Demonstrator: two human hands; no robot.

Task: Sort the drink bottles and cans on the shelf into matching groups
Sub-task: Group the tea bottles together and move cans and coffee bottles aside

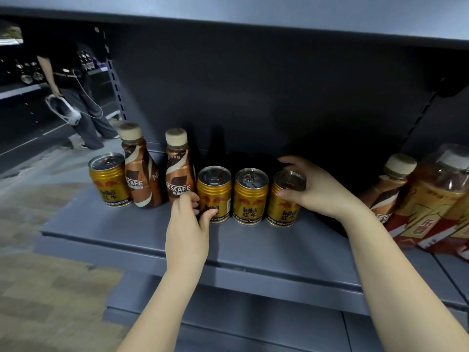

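Four gold Red Bull cans and three brown Nescafe bottles stand on the grey shelf (pixel 132 229). One can (pixel 109 181) is at the far left, followed by two Nescafe bottles (pixel 140 174) (pixel 178 171). Three more cans stand in a row to their right (pixel 214 191) (pixel 250 196) (pixel 281 209). My right hand (pixel 317 189) grips the rightmost can by its top rim. My left hand (pixel 187 224) has its fingers in the gap between the second bottle and the nearest can. Its thumb lies against that can's front. Another Nescafe bottle (pixel 388 189) stands at the right.
A shrink-wrapped pack of red-labelled tea bottles (pixel 431 207) fills the shelf's right end. The shelf above overhangs closely, and a lower shelf (pixel 228 308) juts out below. A person stands in the aisle at the far left, holding a white device (pixel 64 107).
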